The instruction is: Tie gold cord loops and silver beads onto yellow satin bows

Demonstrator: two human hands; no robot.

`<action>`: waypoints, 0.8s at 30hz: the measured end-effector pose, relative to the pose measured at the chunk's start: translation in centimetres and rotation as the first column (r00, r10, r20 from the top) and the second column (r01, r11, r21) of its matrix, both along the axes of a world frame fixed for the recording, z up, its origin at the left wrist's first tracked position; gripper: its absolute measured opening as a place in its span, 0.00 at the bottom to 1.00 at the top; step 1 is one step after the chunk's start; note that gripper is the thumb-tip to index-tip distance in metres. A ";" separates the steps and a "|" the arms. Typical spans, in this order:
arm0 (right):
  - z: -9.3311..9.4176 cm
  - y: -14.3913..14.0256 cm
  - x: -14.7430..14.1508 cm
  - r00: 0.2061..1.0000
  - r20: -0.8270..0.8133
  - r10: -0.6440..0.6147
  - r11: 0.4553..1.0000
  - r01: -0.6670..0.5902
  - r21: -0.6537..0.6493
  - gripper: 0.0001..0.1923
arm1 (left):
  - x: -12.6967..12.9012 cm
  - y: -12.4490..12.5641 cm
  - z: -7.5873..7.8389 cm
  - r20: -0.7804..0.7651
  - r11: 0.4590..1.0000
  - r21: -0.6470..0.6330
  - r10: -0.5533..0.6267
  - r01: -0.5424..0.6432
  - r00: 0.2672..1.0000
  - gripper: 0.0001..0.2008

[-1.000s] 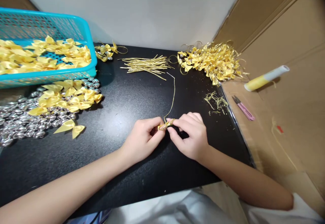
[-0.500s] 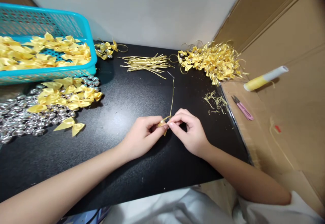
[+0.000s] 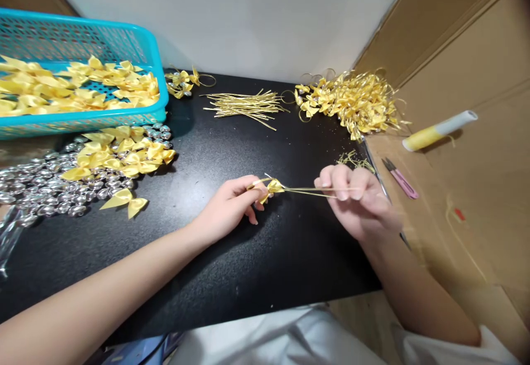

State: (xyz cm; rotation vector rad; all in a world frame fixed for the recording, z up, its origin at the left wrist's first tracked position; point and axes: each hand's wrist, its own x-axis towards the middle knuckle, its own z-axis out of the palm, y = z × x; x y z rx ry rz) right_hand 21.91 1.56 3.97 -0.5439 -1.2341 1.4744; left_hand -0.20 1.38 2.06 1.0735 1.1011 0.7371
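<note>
My left hand (image 3: pixel 237 205) pinches a small yellow ribbon bow (image 3: pixel 274 187) between thumb and fingers over the black table. A thin pale tip sticks up beside the bow; what it belongs to is unclear. Two strands of fine gold cord (image 3: pixel 308 190) run taut from the bow to my right hand (image 3: pixel 358 196). That hand is raised to the right, its fingers closed on the cord and somewhat blurred by motion. Behind the hands lies a bundle of cut gold cords (image 3: pixel 244 104). A loose yellow bow (image 3: pixel 124 202) lies left of my left hand.
A turquoise basket (image 3: pixel 160 86) of yellow bows stands at the left. Silver beads (image 3: pixel 49 185) with several bows on them lie before it. Finished-looking bow loops (image 3: pixel 356 102) are heaped at the back right. Pink snips (image 3: pixel 401 180) and a yellow-white tube (image 3: pixel 439 130) lie on cardboard.
My right hand has moved away to the right, drawing the gold cord out taut from the bow. The cord's free end no longer stretches toward the back. The view has shifted slightly.
</note>
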 end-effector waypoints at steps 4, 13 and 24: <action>0.8 0.6 0.7 0.996 -0.067 -0.052 0.998 0.050 -0.030 0.11 | -0.1 0.2 -0.1 0.093 0.997 -0.049 0.064 -0.060 0.994 0.08; 1.5 0.5 1.7 0.988 0.095 -0.119 0.992 0.115 0.046 0.25 | -0.4 0.3 -0.6 0.153 0.995 -0.045 0.100 -0.094 0.983 0.08; 1.2 1.0 2.9 0.940 0.083 0.331 0.940 -0.337 0.059 0.26 | -0.6 0.4 -0.9 0.202 0.999 -0.012 0.036 -0.034 0.979 0.12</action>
